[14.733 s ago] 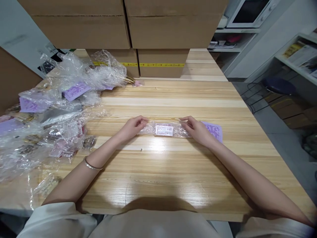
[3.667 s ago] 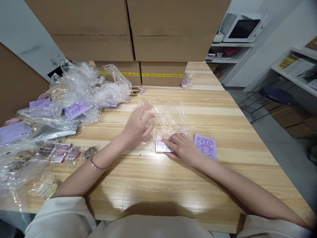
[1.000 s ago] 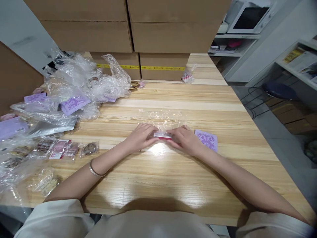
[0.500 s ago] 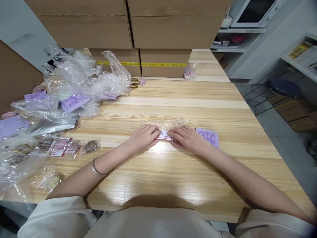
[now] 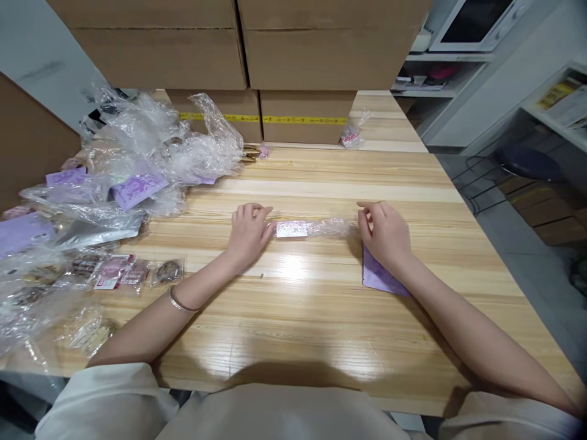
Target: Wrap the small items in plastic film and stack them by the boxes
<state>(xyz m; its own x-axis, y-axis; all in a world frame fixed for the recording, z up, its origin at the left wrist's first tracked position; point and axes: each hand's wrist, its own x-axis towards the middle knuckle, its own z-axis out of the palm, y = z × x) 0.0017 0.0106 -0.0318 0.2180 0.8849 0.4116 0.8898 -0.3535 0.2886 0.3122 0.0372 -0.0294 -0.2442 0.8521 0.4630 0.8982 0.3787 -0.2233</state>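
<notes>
A small white-labelled item rolled in clear plastic film (image 5: 305, 228) lies stretched across the middle of the wooden table (image 5: 321, 318). My left hand (image 5: 246, 231) pinches the film's left end, fingers closed. My right hand (image 5: 384, 234) pinches the film's right end, fingers closed. Under my right wrist lies a purple patterned card (image 5: 378, 278), partly hidden.
A heap of clear plastic bags (image 5: 151, 143) with purple cards (image 5: 137, 186) and small packaged items (image 5: 114, 272) covers the table's left side. Stacked cardboard boxes (image 5: 298, 55) stand at the back. A small wrapped packet (image 5: 351, 135) lies near them. Shelves and a stool are to the right.
My hands have moved apart from the item's middle to the film's two ends, drawing the wrap out lengthwise. The wrapped item has shifted slightly farther from me.
</notes>
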